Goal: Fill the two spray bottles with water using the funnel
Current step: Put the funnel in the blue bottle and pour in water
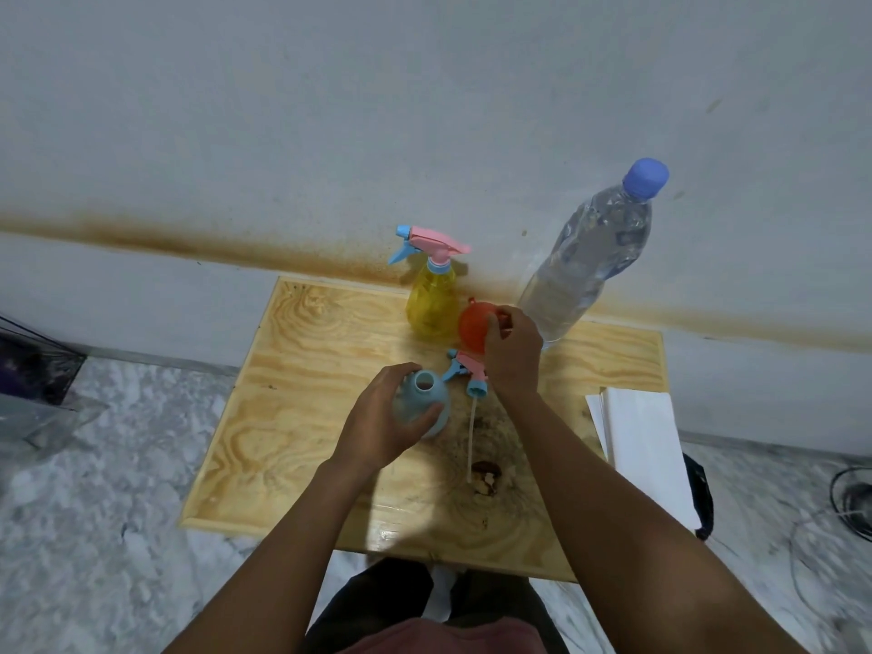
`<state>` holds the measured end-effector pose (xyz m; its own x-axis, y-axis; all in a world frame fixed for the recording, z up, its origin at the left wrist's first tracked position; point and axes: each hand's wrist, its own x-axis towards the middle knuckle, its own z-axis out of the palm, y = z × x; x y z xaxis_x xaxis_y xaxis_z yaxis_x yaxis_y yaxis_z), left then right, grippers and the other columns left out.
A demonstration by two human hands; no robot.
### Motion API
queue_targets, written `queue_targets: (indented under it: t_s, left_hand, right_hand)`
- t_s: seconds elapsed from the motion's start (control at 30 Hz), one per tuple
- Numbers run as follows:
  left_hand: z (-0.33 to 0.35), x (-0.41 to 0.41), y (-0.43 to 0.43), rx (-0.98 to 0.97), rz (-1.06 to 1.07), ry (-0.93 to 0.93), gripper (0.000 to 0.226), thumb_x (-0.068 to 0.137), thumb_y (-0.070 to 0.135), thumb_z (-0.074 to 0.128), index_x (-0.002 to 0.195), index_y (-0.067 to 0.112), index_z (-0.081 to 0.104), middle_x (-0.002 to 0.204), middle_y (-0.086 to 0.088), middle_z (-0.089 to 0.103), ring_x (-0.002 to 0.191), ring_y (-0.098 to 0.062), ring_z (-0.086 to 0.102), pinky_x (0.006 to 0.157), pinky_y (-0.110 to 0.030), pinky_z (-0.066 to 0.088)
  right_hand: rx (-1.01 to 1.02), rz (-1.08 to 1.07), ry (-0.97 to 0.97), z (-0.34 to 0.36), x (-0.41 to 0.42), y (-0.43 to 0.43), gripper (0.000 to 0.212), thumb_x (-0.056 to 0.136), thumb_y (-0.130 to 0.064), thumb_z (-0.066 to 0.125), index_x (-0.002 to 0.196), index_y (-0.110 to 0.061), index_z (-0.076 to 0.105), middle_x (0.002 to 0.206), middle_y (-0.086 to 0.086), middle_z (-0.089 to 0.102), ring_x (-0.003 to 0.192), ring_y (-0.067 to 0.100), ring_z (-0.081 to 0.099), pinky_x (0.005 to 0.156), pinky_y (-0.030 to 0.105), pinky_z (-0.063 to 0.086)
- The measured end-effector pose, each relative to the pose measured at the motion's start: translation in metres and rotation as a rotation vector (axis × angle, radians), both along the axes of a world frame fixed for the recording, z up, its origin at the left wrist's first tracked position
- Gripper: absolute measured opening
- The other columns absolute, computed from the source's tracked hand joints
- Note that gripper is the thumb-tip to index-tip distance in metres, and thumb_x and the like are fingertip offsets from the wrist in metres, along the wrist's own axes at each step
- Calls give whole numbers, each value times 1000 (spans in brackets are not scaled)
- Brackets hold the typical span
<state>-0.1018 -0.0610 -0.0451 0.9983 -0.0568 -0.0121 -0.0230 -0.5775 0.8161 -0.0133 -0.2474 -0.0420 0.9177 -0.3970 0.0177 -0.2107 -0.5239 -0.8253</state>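
My left hand (384,417) grips the blue spray bottle (423,401), which stands on the wooden table (292,417) with its neck uncovered. Its pink and blue spray head (465,372) lies on the table just to the right, with the white dip tube (472,436) pointing toward me. My right hand (512,351) holds the orange funnel (474,329) a little above the table, behind the spray head. The yellow spray bottle (431,299) stands at the back with its pink trigger head on. A large clear water bottle (585,262) with a blue cap stands at the back right.
A grey wall with a rusty stain runs right behind the table. White sheets of paper (641,455) overhang the table's right edge. Dark stains (486,479) mark the tabletop near the dip tube's end. A marble-patterned floor surrounds the table, with cables at the right.
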Motion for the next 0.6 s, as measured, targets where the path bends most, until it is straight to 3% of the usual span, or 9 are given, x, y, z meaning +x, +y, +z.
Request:
queue_targets:
  t_s: [0.27, 0.33, 0.4, 0.5, 0.6]
  left_hand:
    - [3, 1, 1, -6, -15, 7, 61, 78, 37, 82, 131, 18, 58, 126, 2, 62, 112, -15, 60, 88, -28, 49]
    - [4, 2, 3, 6, -32, 23, 69, 76, 46, 81, 134, 20, 56, 130, 2, 60, 116, -15, 58, 91, -29, 50]
    - [11, 3, 5, 8, -33, 43, 81, 70, 66, 71, 137, 24, 53, 134, 5, 57, 119, -12, 56, 94, -30, 49]
    - [32, 11, 8, -141, 6, 38, 88, 70, 80, 56, 141, 28, 50, 138, 11, 51, 124, -7, 51, 96, -27, 45]
    - [65, 26, 10, -375, 29, 53, 72, 84, 64, 61, 146, 30, 45, 141, 9, 52, 122, -5, 54, 89, -13, 46]
  right_hand:
    - [198, -139, -124, 36, -47, -11, 23, 94, -31, 64, 111, -15, 70, 104, 0, 71, 93, 14, 65, 81, 30, 56]
    - [305, -169, -115, 46, -57, -12, 18, 94, -30, 64, 109, -20, 71, 100, -2, 72, 91, 15, 69, 76, 33, 60]
    - [462, -189, -96, 59, -65, -9, 16, 95, -26, 64, 109, -19, 70, 95, -3, 72, 86, 11, 71, 67, 25, 60]
    - [677, -136, -20, 79, -70, -2, 21, 97, -27, 61, 109, -12, 71, 92, -2, 74, 83, 11, 71, 65, 21, 57]
    - [914, -15, 169, 94, -66, 5, 23, 97, -30, 60, 102, -10, 71, 91, 1, 71, 82, 13, 66, 76, 29, 57]
